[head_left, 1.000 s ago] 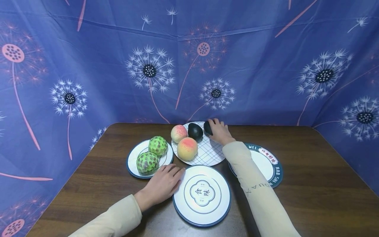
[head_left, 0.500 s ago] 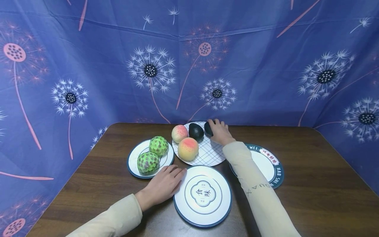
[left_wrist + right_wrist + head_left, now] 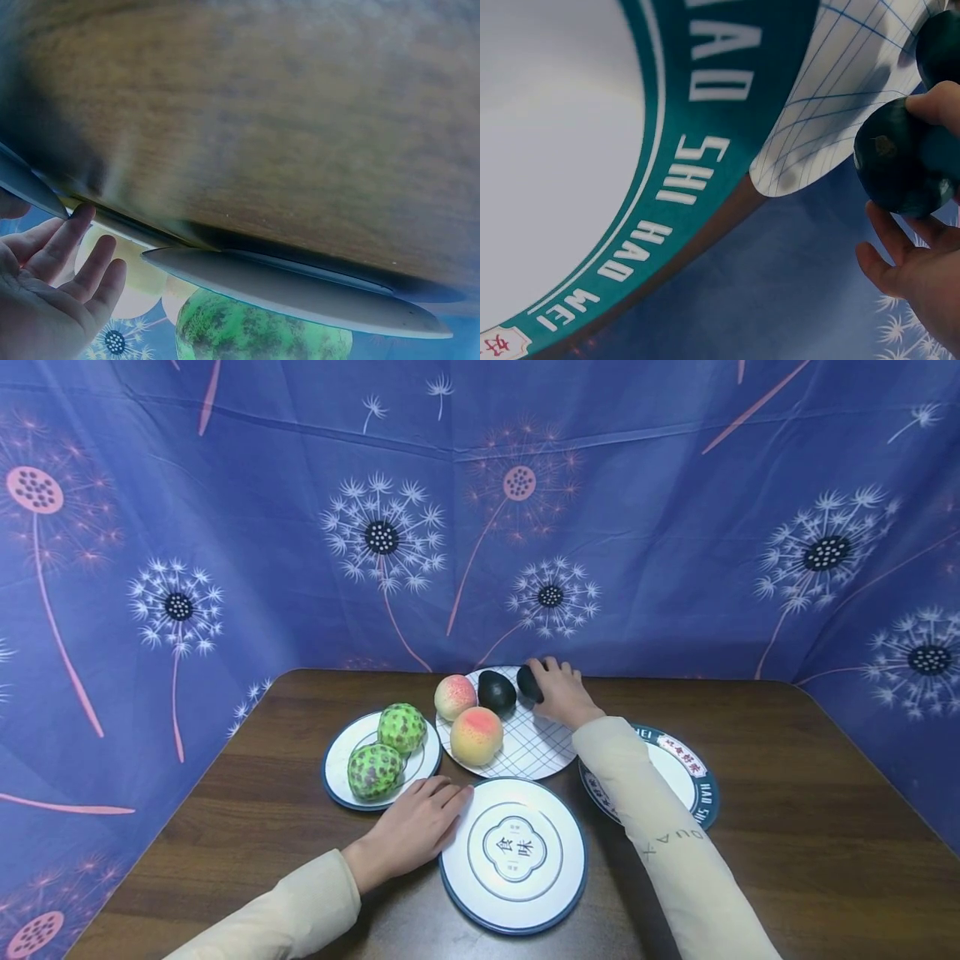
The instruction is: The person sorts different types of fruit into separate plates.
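Note:
My right hand (image 3: 564, 692) grips a dark avocado (image 3: 900, 161) at the back of the white grid-patterned plate (image 3: 536, 752). Thumb and fingers close round the fruit from both sides in the right wrist view. Beside it on that plate sit a second dark avocado (image 3: 496, 692) and two peaches (image 3: 476, 737). My left hand (image 3: 412, 827) rests with relaxed fingers at the left rim of the white, blue-edged plate (image 3: 517, 902) in front. In the left wrist view its fingertips (image 3: 82, 214) lie right at the plate's edge.
On the left, a blue-rimmed plate (image 3: 339, 777) holds two green, spotted round fruits (image 3: 375, 772). A green-rimmed lettered plate (image 3: 701, 777) stands on the right, partly hidden under my right sleeve (image 3: 652, 827). A blue dandelion-print cloth (image 3: 637, 568) hangs behind the wooden table (image 3: 810, 827).
My right hand and forearm have shifted slightly to the right, and the gripped avocado has moved a little with them. My left hand stays at the front plate's rim.

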`<action>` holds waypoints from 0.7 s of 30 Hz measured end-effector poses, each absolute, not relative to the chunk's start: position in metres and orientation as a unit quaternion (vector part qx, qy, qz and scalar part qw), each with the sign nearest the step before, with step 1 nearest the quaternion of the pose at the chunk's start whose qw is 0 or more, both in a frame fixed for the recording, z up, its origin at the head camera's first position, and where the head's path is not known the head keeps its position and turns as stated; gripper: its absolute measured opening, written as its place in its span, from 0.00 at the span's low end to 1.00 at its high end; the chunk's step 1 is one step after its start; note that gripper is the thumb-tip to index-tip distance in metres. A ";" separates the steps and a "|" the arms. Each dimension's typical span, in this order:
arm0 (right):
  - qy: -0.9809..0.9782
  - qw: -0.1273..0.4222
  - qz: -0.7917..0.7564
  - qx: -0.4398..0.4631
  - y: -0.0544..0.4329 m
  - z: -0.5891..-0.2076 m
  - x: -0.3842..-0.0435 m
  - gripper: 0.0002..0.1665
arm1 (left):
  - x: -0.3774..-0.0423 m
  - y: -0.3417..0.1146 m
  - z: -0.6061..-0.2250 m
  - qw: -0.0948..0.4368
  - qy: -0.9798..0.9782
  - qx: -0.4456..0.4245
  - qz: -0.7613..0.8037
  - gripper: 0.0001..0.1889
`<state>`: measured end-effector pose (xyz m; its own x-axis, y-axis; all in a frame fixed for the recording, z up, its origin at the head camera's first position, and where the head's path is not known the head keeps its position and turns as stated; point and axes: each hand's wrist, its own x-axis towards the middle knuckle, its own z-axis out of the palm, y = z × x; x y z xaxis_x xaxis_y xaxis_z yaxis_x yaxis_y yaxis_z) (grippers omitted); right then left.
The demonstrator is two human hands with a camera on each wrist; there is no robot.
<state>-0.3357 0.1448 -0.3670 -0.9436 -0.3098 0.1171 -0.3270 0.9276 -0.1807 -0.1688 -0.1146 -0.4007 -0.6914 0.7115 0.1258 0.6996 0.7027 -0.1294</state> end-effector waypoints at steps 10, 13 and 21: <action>-0.974 0.075 0.080 0.197 0.149 -0.360 -0.320 0.48 | -0.168 -0.114 -0.402 0.088 -0.919 -0.383 0.033 0.24; -0.970 0.082 0.075 0.214 0.150 -0.359 -0.313 0.48 | -0.168 -0.114 -0.402 0.090 -0.919 -0.382 0.035 0.24; -0.963 0.096 0.059 0.246 0.154 -0.360 -0.296 0.47 | -0.167 -0.114 -0.401 0.093 -0.918 -0.383 0.038 0.24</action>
<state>-0.2959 0.1537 -0.3595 -0.8600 -0.4629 0.2147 -0.4856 0.8717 -0.0656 -0.1674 -0.1137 -0.4013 -0.6898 0.7099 0.1422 0.6958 0.7043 -0.1406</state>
